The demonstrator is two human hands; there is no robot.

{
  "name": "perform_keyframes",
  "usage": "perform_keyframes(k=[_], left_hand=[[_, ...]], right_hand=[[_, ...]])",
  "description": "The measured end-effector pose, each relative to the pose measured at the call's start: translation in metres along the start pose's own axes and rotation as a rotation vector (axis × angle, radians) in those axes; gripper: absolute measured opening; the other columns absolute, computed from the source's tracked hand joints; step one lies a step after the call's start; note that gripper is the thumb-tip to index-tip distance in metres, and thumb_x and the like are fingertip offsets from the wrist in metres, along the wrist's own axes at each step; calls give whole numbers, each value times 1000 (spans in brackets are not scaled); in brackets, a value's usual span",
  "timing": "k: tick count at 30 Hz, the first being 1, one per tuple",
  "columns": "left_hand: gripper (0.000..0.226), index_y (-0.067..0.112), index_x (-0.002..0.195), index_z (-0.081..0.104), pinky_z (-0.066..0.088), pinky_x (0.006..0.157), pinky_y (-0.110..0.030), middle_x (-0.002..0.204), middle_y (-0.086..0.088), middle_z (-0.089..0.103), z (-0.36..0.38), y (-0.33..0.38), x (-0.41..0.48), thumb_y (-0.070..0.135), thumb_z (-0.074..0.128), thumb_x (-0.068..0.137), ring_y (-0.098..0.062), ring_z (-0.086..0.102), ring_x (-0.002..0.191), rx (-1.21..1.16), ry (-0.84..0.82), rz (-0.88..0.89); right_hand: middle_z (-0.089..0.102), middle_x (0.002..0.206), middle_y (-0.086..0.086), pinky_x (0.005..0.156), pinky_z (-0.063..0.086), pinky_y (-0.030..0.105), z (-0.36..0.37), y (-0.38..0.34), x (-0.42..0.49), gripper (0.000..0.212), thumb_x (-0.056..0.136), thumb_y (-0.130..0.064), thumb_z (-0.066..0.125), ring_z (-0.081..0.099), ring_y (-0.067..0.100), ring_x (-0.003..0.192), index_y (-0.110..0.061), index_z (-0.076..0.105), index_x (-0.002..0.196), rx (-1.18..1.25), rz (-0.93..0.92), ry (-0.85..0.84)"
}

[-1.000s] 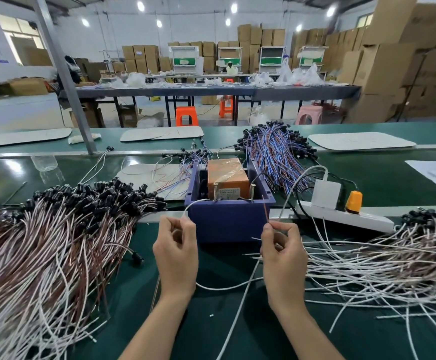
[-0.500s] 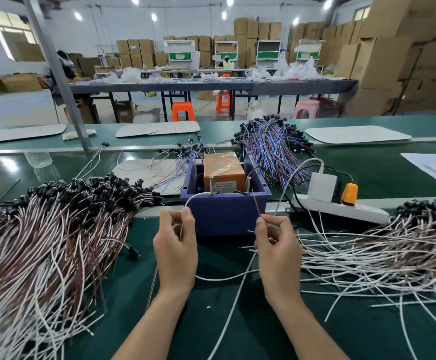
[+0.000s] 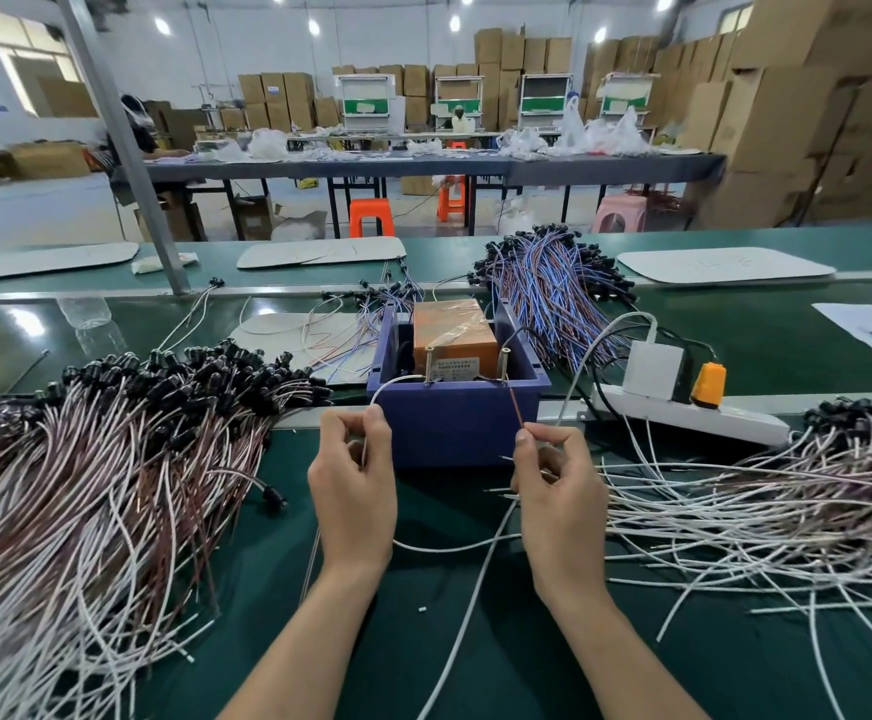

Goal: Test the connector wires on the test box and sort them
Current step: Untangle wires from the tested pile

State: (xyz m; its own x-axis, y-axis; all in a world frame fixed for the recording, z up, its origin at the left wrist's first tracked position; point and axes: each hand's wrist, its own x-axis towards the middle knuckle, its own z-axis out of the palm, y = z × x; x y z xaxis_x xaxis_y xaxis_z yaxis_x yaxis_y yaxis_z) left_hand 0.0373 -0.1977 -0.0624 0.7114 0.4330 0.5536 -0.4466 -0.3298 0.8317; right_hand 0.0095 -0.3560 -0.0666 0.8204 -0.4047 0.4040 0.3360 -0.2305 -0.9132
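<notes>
Both my hands hover before the purple test box (image 3: pixel 454 426) on the green bench (image 3: pixel 475 646): my left hand (image 3: pixel 353 493) pinches a white wire (image 3: pixel 397 379) arcing up to the left spring terminal (image 3: pixel 428 363), while my right hand (image 3: pixel 561 493) pinches a brown wire (image 3: pixel 517 410) angled up toward the right spring terminal (image 3: pixel 503 363). The wire piles (image 3: pixel 111 459) flank me. Both grips look unchanged from half a second earlier.

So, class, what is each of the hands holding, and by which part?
The left hand pinches the white wire near its end; the right hand pinches the brown wire just below its tip.
</notes>
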Motion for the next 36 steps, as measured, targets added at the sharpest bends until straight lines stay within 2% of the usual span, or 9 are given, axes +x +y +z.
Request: perform_keyframes(k=[7,11,18,21,25,36], left_hand=[[23,29,83,50,41,55,-27,78,8,59,1,-1,1,41,51,102,-5,47,57,0,11,-11],[23,26,83,50,41,55,-26,78,10,59,1,-2,1,38,52,103,-4,47,58,10,16,-18],[24,22,83,51,41,59,-19,77,14,59,1,-2,1,36,52,103,-4,49,61,18,31,-7],[24,25,83,51,41,57,-21,76,15,59,1,-4,2,38,52,102,-6,49,60,16,25,1],[24,29,81,50,42,56,-26,75,13,59,1,-5,2,40,53,101,-10,48,57,27,19,11],[23,31,81,50,42,58,-23,74,16,58,2,-7,3,42,53,101,-10,49,59,37,32,22]], right_hand=[[66,69,-10,51,43,17,2,3,2,10,100,-34,60,55,6,54,-40,59,92,2,-4,10],[67,71,-11,53,42,14,2,4,1,11,100,-34,60,57,5,57,-40,60,91,3,-13,8],[67,71,-9,56,46,19,3,5,2,10,99,-32,61,59,10,59,-38,60,91,8,-4,10],[68,74,-10,57,47,18,3,5,2,10,99,-34,61,61,10,61,-41,60,92,-3,-5,11],[68,80,-20,55,44,11,2,7,1,8,98,-35,62,64,1,67,-33,62,91,-49,-26,36],[67,83,-23,55,43,9,2,4,1,8,98,-34,63,65,-2,70,-28,63,93,-68,-25,33]])
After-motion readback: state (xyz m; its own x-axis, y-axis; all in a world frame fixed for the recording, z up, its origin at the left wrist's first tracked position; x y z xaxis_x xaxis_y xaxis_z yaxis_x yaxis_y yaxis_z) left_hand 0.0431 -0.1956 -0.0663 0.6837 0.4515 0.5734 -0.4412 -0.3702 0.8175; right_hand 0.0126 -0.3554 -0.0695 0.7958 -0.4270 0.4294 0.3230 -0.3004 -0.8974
